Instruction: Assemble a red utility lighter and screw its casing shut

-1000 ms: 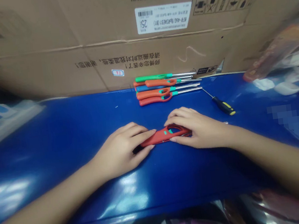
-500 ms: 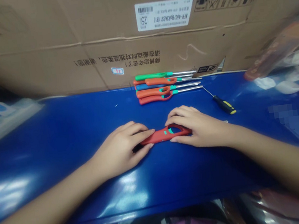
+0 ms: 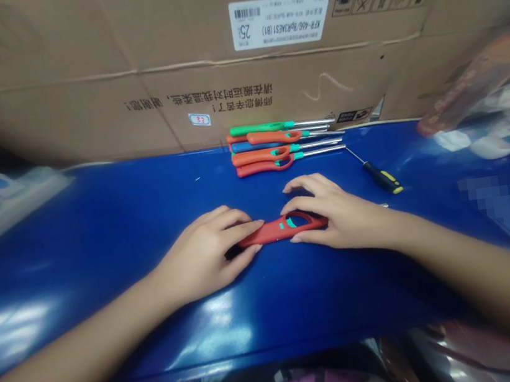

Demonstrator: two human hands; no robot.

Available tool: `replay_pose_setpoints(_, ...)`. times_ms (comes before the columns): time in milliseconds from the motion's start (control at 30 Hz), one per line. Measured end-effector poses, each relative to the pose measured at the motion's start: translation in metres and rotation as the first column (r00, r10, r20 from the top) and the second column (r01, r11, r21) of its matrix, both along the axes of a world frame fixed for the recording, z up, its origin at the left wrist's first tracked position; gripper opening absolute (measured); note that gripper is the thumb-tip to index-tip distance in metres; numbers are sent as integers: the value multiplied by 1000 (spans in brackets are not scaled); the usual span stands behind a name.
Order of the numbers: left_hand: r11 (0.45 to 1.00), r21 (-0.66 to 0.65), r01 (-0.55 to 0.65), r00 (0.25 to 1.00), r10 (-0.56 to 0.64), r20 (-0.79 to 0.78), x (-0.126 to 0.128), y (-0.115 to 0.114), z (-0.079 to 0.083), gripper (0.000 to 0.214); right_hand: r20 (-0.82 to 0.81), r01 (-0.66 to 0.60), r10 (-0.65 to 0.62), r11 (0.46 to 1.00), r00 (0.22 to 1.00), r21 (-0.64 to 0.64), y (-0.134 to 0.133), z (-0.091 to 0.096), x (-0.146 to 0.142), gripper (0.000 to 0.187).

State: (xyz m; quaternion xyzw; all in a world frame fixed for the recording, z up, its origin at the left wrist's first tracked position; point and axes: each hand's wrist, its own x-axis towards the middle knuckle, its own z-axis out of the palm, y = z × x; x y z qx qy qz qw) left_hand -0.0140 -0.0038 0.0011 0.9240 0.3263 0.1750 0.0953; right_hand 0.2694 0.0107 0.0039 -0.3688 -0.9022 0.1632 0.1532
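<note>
A red lighter handle with a green trigger (image 3: 279, 229) lies flat on the blue table (image 3: 115, 234) between my hands. My left hand (image 3: 207, 257) pinches its left end between thumb and forefinger. My right hand (image 3: 333, 215) grips its right end, with the fingers curled over the loop of the handle. Behind them lies a row of several long-nosed lighters (image 3: 277, 147) in red, green and blue with metal tubes pointing right.
A black and yellow screwdriver (image 3: 378, 176) lies to the right of the row. A large cardboard box (image 3: 173, 70) stands along the back edge of the table. Plastic bags sit at the far left (image 3: 6, 198) and far right (image 3: 491, 97).
My right hand's fingers have lifted and spread a little over the handle. The handle and my left hand stay in place.
</note>
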Motion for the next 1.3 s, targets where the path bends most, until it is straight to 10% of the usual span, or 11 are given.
replay_pose_setpoints(933,997,-25,68,985,-63,158,0,-3,-1,26,24,-230,234,929,972,291,-3,2,-2,26)
replay_pose_setpoints(1300,998,52,29,987,-37,155,-5,1,11,25,-130,-7,25,991,991,133,0,15,4,14)
